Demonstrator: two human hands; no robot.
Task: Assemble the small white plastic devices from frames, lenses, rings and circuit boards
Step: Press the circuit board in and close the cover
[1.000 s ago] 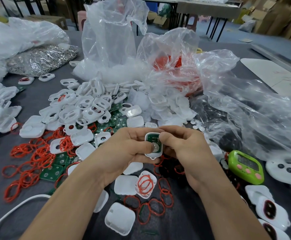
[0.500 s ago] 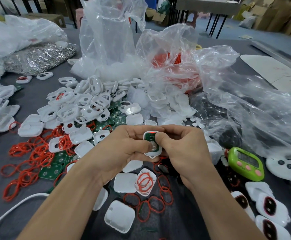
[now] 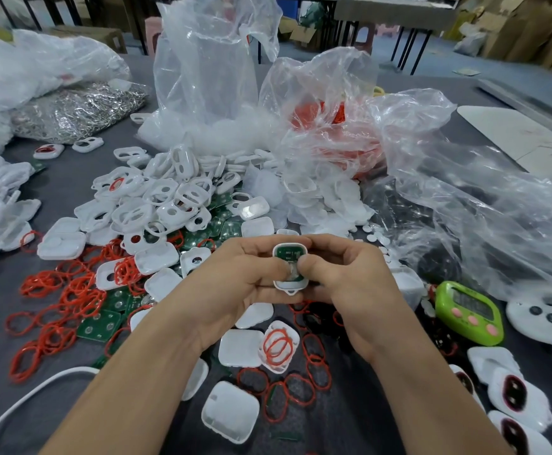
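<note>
A small white device frame point(image 3: 290, 284) with a green circuit board point(image 3: 288, 253) seated inside is held above the table at centre. My left hand point(image 3: 235, 284) grips its left side, thumb pressing on the board's lower part. My right hand point(image 3: 350, 280) grips its right side, thumb tip meeting the left thumb. A pile of white frames point(image 3: 166, 198) lies behind and to the left. Red rings point(image 3: 58, 300) are scattered at left and under my hands. Loose green circuit boards point(image 3: 100, 325) lie among them. White covers point(image 3: 230, 410) sit near my forearms.
Clear plastic bags point(image 3: 215, 77) of parts stand at the back; crumpled plastic point(image 3: 484, 198) spreads right. A bag of metal pieces point(image 3: 77, 110) is back left. A green timer point(image 3: 468, 311) and finished devices point(image 3: 514, 395) lie at right. A white cable point(image 3: 28, 397) runs at lower left.
The red light at the top of the board half a second ago no longer shows. Both thumbs have pressed closer together on the board's lower part; the hands stay in place.
</note>
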